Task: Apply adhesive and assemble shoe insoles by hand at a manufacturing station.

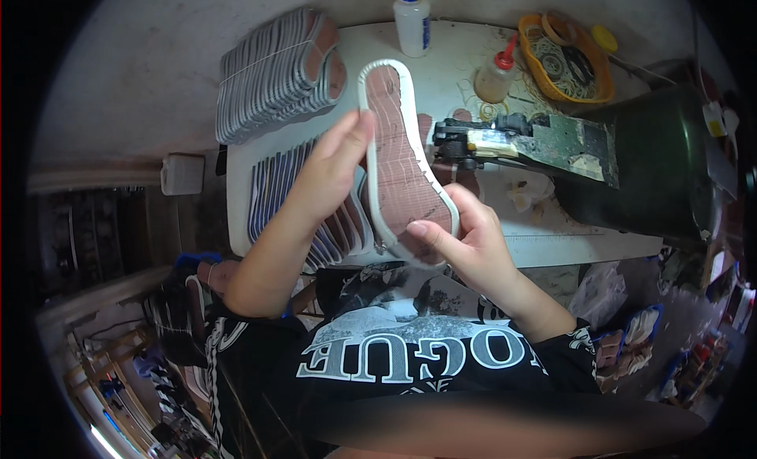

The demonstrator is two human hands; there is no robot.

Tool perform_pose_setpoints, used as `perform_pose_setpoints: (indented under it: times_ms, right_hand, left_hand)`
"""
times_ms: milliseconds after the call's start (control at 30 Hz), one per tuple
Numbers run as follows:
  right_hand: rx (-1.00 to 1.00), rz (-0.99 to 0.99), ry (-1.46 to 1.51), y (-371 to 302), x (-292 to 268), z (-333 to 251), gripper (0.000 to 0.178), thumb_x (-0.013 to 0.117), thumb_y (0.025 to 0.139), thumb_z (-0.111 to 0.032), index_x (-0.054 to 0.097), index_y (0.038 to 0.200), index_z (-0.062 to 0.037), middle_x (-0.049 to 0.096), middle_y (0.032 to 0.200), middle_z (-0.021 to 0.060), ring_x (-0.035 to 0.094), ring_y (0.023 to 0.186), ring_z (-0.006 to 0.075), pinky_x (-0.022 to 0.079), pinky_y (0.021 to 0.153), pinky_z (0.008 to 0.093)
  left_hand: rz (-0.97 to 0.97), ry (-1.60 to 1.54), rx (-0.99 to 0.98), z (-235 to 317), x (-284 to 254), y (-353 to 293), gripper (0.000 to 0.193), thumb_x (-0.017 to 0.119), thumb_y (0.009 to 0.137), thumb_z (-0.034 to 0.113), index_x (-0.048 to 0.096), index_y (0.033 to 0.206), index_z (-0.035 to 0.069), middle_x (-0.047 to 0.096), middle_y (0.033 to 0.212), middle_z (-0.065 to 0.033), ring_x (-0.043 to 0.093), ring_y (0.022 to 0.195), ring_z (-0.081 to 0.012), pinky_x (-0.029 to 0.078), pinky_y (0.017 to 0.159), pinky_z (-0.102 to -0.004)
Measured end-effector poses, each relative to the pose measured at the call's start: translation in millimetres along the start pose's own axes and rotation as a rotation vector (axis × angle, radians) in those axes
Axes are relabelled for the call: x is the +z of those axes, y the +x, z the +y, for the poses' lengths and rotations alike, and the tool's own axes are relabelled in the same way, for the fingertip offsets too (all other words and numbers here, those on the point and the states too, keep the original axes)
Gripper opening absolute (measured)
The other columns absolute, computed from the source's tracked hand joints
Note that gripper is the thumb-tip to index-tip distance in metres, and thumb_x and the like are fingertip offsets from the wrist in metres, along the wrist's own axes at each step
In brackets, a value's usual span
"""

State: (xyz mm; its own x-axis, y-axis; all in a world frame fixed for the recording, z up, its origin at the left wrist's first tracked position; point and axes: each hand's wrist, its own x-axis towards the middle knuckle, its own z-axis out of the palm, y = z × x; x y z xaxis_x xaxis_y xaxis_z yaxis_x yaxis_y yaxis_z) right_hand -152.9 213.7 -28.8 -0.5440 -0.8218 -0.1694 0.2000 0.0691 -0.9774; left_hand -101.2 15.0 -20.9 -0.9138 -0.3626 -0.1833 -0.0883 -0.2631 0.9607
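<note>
A shoe insole (pixel 398 163) with a brown, line-marked face and a white edge binding is held tilted over the table, its narrower end away from me. My right hand (pixel 471 234) grips the near, wider end, thumb across the face and fingers around the right edge. Against the far left edge, my left hand (pixel 335 159) pinches the insole with nearly straight fingers, some hidden. The near rim is slightly blurred. Just right of the insole is the head of a green machine arm (pixel 544 147). A row of stacked insoles (pixel 276 187) stands beneath my left forearm.
A tied stack of grey-edged insoles (pixel 268 72) lies back left. Along the back of the white table (pixel 363 41) stand a white bottle (pixel 412 29), a red-capped bottle (pixel 497 76) and an orange basket (pixel 544 76) of rings. The dark green machine body (pixel 654 167) fills the right side.
</note>
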Motion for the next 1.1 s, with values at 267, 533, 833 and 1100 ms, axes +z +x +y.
perform_pose_setpoints:
  times_ms: [267, 533, 833, 1100]
  right_hand:
    - [-0.332, 0.206, -1.011, 6.0, 19.0, 42.6, 0.058, 0.067, 0.078, -0.011, 0.040, 0.128, 0.0009, 0.046, 0.124, 0.0204, 0.042, 0.117, 0.0381, 0.036, 0.097, 0.0443]
    - [0.032, -0.197, -0.904, 41.2, 70.2, 70.0, 0.034, 0.059, 0.085, -0.016, 0.053, 0.114, 0.0010, 0.064, 0.079, 0.0197, 0.063, 0.067, 0.0389, 0.051, 0.065, 0.0439]
    - [0.006, -0.251, -0.983, 47.9, 81.9, 81.2, 0.025, 0.058, 0.085, -0.014, 0.047, 0.097, 0.0041, 0.063, 0.073, 0.0223, 0.063, 0.071, 0.0405, 0.050, 0.067, 0.0473]
    - [0.008, -0.148, -0.580, 55.9, 81.7, 85.4, 0.033, 0.058, 0.084, -0.005, 0.037, 0.109, 0.0003, 0.063, 0.073, 0.0185, 0.064, 0.061, 0.0348, 0.048, 0.058, 0.0421]
  left_hand:
    - [0.226, 1.409, 0.305, -77.3, -50.5, -48.0, 0.046, 0.063, 0.082, 0.025, 0.051, 0.119, 0.001, 0.046, 0.129, -0.0203, 0.036, 0.128, -0.0348, 0.023, 0.107, -0.0512]
    - [0.275, 1.392, 0.272, -82.6, -65.1, -53.3, 0.030, 0.059, 0.081, 0.016, 0.060, 0.110, 0.007, 0.053, 0.122, -0.0119, 0.043, 0.123, -0.0305, 0.030, 0.103, -0.0468]
    - [0.273, 1.386, 0.307, -82.9, -76.3, -60.6, 0.027, 0.058, 0.077, 0.012, 0.063, 0.104, 0.011, 0.053, 0.121, -0.0096, 0.044, 0.121, -0.0298, 0.031, 0.099, -0.0448]
    - [0.335, 1.361, 0.299, -86.7, -76.2, -56.0, 0.017, 0.060, 0.077, 0.017, 0.058, 0.092, 0.010, 0.054, 0.118, -0.0082, 0.045, 0.118, -0.0287, 0.031, 0.096, -0.0450]
